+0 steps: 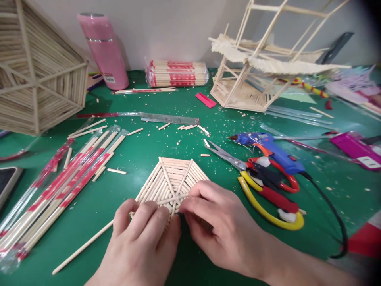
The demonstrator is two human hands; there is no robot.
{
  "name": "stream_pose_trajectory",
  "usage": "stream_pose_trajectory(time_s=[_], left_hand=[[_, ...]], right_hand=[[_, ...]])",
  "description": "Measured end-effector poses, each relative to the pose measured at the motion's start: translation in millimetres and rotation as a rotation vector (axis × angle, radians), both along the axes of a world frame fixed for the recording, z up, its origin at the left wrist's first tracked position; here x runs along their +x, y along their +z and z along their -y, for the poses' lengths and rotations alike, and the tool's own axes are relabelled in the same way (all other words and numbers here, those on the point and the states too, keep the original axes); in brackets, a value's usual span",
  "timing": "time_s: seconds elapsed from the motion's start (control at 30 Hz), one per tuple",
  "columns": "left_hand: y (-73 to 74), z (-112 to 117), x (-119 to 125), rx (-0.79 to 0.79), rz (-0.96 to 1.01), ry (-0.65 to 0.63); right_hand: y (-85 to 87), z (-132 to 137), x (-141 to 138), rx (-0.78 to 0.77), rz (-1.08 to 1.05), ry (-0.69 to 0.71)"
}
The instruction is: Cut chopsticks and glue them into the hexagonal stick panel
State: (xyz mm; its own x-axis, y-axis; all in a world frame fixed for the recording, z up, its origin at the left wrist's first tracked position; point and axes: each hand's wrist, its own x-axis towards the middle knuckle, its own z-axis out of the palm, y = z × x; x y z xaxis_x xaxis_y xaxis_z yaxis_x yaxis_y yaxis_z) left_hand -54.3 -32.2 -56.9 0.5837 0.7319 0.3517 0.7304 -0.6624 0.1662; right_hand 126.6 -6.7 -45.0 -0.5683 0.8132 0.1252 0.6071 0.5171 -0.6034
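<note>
A small polygonal panel of pale wooden sticks (175, 174), with ribs meeting near its middle, lies on the green table between my hands. My left hand (143, 238) curls its fingers over the panel's left and near side. A bare wooden stick (83, 248) runs out from beneath this hand toward the lower left; whether the fingers hold it is hidden. My right hand (220, 226) is closed, thumb and fingers pressed at the panel's right side close to the hub. The panel's near part is covered by both hands.
Scissors (238, 161), wire cutters (268, 206) and a blue glue gun (264, 147) with a black cord lie right. Wrapped chopsticks (71, 178) lie left. Behind stand a pink bottle (104, 51), a stick-built frame (238, 87) and a large stick panel (59, 75).
</note>
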Motion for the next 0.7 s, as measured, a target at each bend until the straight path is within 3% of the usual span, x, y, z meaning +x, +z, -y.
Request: stream_pose_trajectory(time_s=[0.7], left_hand=[[-4.0,3.9,3.2,0.042,-0.019,0.045]], right_hand=[[1.0,-0.2,-0.4,-0.03,0.011,0.007]])
